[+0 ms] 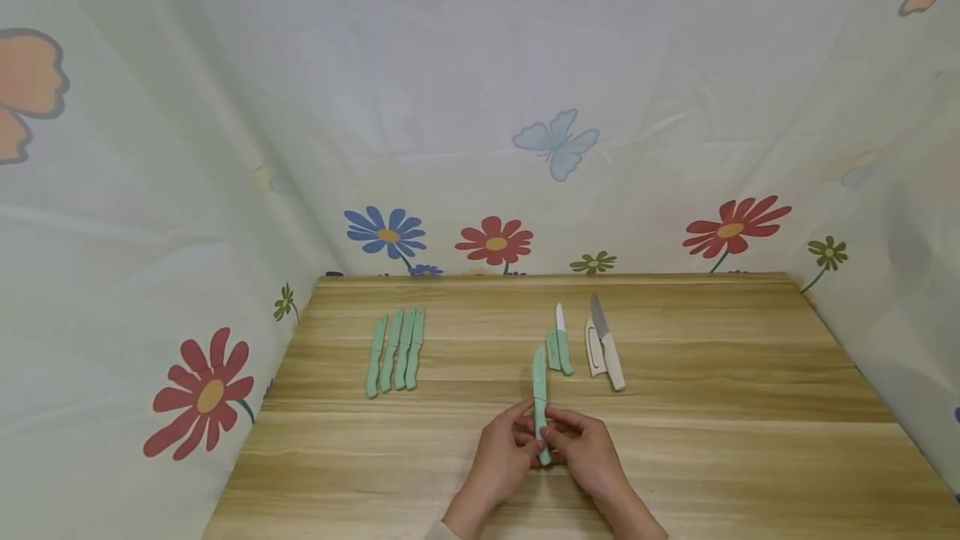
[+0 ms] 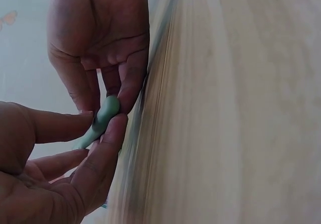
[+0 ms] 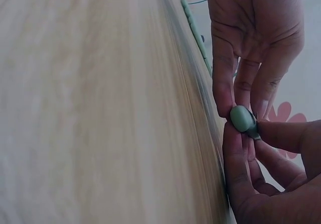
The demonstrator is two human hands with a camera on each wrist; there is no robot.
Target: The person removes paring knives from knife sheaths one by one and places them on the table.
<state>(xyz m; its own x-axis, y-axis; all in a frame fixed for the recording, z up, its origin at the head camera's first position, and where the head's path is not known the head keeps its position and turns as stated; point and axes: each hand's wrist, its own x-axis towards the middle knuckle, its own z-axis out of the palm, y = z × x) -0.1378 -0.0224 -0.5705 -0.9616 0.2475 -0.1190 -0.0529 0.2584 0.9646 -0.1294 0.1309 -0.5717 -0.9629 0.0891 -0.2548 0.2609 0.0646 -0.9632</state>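
Both hands pinch one sheathed green knife at the table's near middle.

Going left to right: four green sheathed knives (image 1: 395, 350) lie in a row on the wooden table (image 1: 720, 440). Our left hand (image 1: 498, 458) and right hand (image 1: 587, 450) each have fingertips clamped on the handle end of the green knife (image 1: 540, 394), which points away from us. Just beyond lie an unsheathed green knife (image 1: 562, 343) and a white knife (image 1: 608, 344) beside its white sheath (image 1: 594, 348). To do this well, we judge we should keep our fingers on the handle, clear of the blade edge, and move it straight along its length.
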